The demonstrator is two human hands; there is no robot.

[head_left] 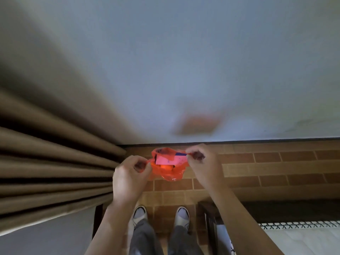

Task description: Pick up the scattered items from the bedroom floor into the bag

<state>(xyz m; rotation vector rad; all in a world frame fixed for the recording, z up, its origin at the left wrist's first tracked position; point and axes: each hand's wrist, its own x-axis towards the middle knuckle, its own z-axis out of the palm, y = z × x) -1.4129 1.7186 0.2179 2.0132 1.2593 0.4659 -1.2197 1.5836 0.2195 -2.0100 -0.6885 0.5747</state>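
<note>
Fingers pinching crinkly plastic bag

Both arms out front, forearms bare, converging toward centre. Left hand knuckles up, fingers curled, thumb and forefinger pinching the left handle of the bag. Right hand slightly higher and further forward, fingers curled, pinching the right handle. Hands apart, level with each other, wrists straight. Feet planted below.
</note>
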